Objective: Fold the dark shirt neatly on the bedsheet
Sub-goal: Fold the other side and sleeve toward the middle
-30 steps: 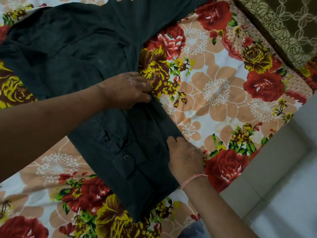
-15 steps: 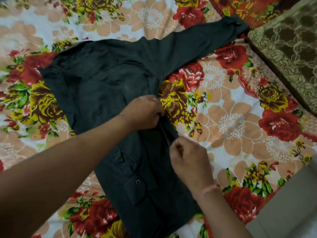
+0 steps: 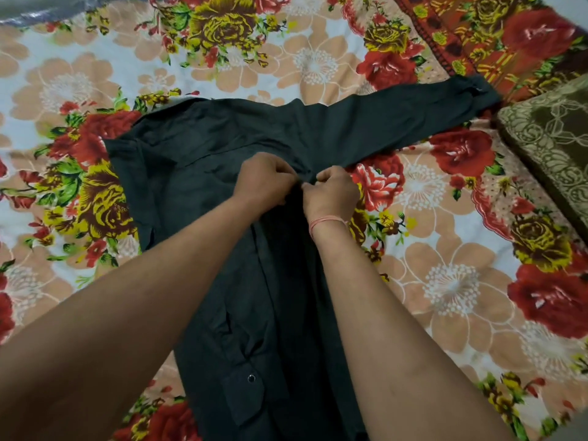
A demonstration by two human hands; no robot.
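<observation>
The dark shirt (image 3: 197,154) lies spread on the floral bedsheet (image 3: 445,281), its body running toward me and one long sleeve (image 3: 413,113) stretched out to the upper right. A pocket flap with a snap shows near the bottom. My left hand (image 3: 264,181) and my right hand (image 3: 332,192) meet at the shirt's right edge, near where the sleeve joins the body. Both pinch the dark fabric with curled fingers. A pink thread circles my right wrist. My forearms hide part of the shirt's lower body.
A brown and olive patterned blanket (image 3: 553,148) lies at the right edge of the bed. A darker red patterned cloth (image 3: 477,43) sits at the upper right. Bare bedsheet stretches to the left and right of the shirt.
My right hand has moved up along the shirt's right edge to meet my left hand. The view has tilted up, showing the whole sleeve and more sheet beyond.
</observation>
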